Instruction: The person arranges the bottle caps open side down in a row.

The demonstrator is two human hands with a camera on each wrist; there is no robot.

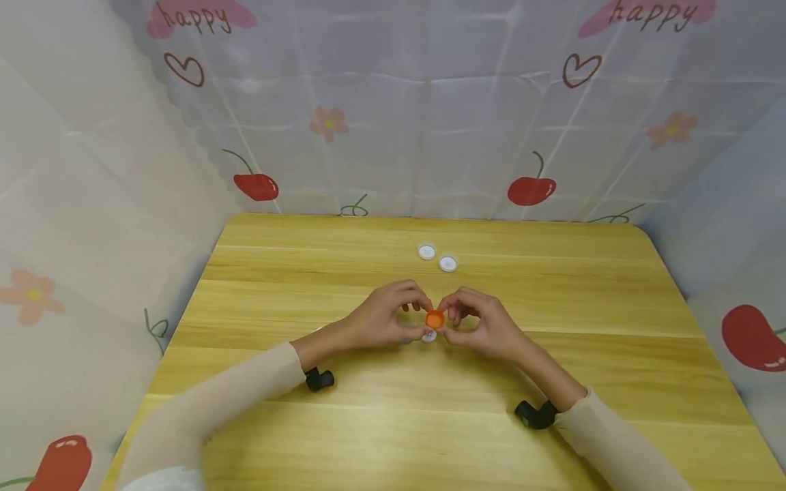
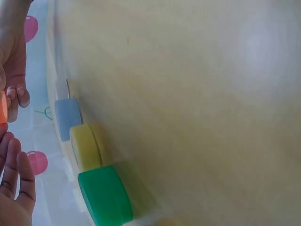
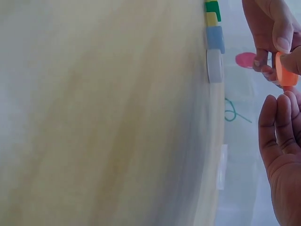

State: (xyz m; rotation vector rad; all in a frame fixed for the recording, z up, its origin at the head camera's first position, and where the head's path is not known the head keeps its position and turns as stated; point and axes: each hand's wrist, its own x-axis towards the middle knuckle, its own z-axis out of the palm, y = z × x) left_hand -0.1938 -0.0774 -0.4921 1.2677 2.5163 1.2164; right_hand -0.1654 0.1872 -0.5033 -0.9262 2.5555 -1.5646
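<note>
In the head view an orange round cap is held up above the table, its hollow side toward me. My left hand pinches it from the left between thumb and fingertips. From the other side my right hand grips its edge the same way. A white round piece shows just under the orange cap. The left wrist view has a row of round pieces on the table: green, yellow, blue and a white one beyond. My left hand and forearm mostly cover that row in the head view.
Two white round discs lie farther back on the wooden table. A patterned curtain hangs along the table's back edge and both sides. Black camera mounts sit under both wrists.
</note>
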